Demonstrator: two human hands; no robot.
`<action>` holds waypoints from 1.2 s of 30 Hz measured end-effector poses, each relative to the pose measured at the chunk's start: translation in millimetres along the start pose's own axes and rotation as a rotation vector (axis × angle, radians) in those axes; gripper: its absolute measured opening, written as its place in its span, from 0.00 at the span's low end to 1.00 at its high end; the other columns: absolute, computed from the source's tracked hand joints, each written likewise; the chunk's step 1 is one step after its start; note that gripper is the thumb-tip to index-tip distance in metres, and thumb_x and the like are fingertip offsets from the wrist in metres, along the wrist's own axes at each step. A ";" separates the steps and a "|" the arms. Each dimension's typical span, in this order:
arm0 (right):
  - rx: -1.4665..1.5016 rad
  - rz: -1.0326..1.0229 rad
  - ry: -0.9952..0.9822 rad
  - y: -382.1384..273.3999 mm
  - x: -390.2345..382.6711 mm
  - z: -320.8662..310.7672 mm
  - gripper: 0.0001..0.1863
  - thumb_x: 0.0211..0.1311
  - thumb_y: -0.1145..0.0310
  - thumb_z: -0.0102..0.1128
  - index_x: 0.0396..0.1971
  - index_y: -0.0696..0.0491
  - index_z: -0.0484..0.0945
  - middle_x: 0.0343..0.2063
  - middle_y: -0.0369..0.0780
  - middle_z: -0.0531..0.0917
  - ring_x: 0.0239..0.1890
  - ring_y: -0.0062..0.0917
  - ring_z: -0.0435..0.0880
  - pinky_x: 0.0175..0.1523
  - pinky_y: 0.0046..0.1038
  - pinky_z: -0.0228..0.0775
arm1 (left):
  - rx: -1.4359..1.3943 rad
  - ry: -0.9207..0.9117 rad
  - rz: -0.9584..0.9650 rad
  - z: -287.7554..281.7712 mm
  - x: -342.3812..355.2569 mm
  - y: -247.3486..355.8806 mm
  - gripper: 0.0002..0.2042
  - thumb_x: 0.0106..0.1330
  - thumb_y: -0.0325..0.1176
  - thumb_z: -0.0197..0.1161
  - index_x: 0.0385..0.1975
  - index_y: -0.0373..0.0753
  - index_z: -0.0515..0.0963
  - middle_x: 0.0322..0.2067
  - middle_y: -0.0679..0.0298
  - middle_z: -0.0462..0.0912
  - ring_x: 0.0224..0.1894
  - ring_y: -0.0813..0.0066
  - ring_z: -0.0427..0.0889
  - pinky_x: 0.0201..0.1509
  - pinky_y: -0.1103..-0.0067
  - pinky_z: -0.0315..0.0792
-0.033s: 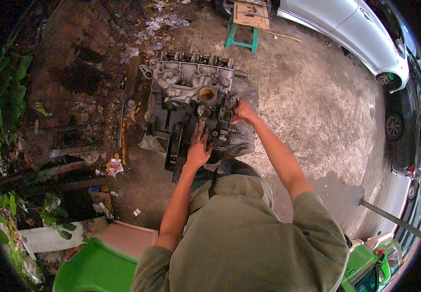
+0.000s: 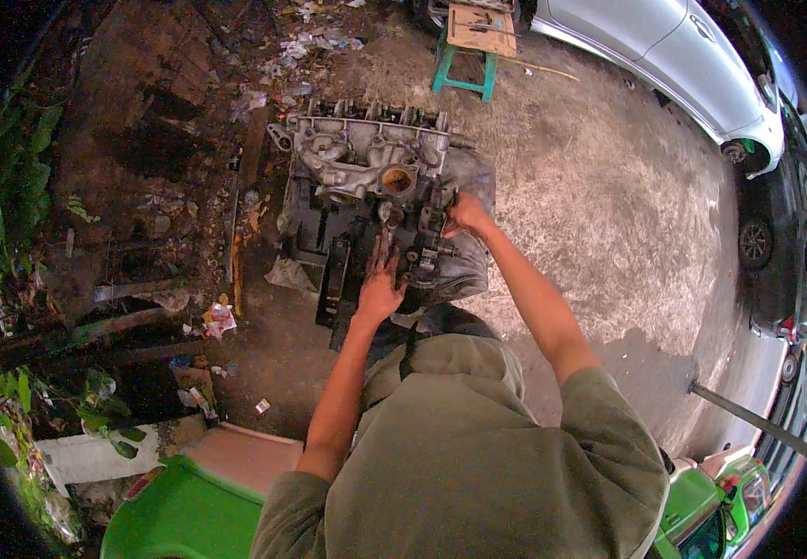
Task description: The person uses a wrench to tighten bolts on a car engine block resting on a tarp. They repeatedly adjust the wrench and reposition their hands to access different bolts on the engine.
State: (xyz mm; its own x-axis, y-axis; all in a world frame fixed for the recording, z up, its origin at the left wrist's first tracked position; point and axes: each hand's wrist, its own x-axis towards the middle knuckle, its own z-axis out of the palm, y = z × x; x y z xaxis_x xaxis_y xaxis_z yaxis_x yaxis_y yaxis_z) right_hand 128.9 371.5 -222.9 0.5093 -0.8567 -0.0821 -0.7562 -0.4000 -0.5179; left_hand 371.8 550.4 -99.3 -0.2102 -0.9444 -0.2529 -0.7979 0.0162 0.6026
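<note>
In front of me on the ground stands a greasy car engine, its dark block (image 2: 315, 224) nearer to me. A grey metal intake manifold (image 2: 334, 166) with a round, rusty-looking opening runs along its far side. My left hand (image 2: 383, 287) lies over the dark near part, blackened fingers stretched forward and touching it. At the engine's right side, my right hand (image 2: 466, 216) has its fingers curled in against a dark fitting. What those fingers hold, if anything, is hidden. A greyish sheet (image 2: 480, 177) shows under the engine's right side.
A teal stool (image 2: 464, 74) with a brown board on top stands beyond the engine. A silver car (image 2: 636, 47) is parked far right, a dark car (image 2: 781, 224) below it. Litter (image 2: 220, 320), planks and plants lie left. A green vehicle panel (image 2: 184, 512) is near left.
</note>
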 end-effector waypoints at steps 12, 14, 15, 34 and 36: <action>0.450 0.417 0.046 7.9 2.4 14.7 0.19 0.48 0.58 0.58 0.31 0.59 0.80 0.35 0.55 0.81 0.39 0.51 0.80 0.44 0.46 0.73 | 0.034 0.157 0.148 -3.3 1.4 5.1 0.35 0.56 0.29 0.62 0.66 0.39 0.58 0.71 0.54 0.41 0.73 0.53 0.42 0.72 0.66 0.50; 0.651 0.488 0.081 13.4 2.4 31.4 0.17 0.49 0.61 0.58 0.32 0.60 0.79 0.34 0.54 0.81 0.39 0.52 0.80 0.44 0.46 0.73 | 0.045 0.186 0.178 -2.5 1.6 3.8 0.35 0.57 0.30 0.63 0.66 0.38 0.58 0.71 0.53 0.41 0.73 0.53 0.42 0.71 0.66 0.51; 0.785 0.424 0.140 14.7 1.8 37.1 0.16 0.49 0.62 0.58 0.32 0.60 0.79 0.33 0.54 0.81 0.39 0.53 0.80 0.44 0.46 0.73 | 0.043 0.151 0.135 -1.5 1.7 3.3 0.35 0.57 0.30 0.62 0.66 0.39 0.57 0.71 0.53 0.42 0.72 0.52 0.43 0.71 0.66 0.51; 0.241 0.295 0.433 -96.6 -135.2 13.1 0.24 0.52 0.81 0.57 0.51 0.60 0.65 0.47 0.55 0.74 0.47 0.50 0.76 0.51 0.41 0.70 | 0.098 0.122 0.004 8.9 0.1 -2.2 0.33 0.59 0.36 0.62 0.65 0.42 0.58 0.63 0.50 0.60 0.64 0.45 0.61 0.63 0.61 0.64; 0.355 0.332 0.479 -72.2 -132.1 30.0 0.21 0.53 0.80 0.56 0.49 0.60 0.67 0.45 0.55 0.75 0.47 0.50 0.76 0.51 0.40 0.70 | 0.098 0.133 0.006 8.5 -1.0 -0.7 0.33 0.58 0.35 0.62 0.64 0.41 0.59 0.63 0.49 0.60 0.63 0.45 0.62 0.63 0.61 0.65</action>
State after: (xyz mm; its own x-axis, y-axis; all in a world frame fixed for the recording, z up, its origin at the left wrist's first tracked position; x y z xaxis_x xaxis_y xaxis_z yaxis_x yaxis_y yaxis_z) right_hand 128.6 523.2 -200.1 -0.0268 -0.9979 0.0589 -0.6185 -0.0298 -0.7852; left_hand 367.8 554.2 -105.9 -0.1436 -0.9793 -0.1428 -0.8493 0.0479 0.5257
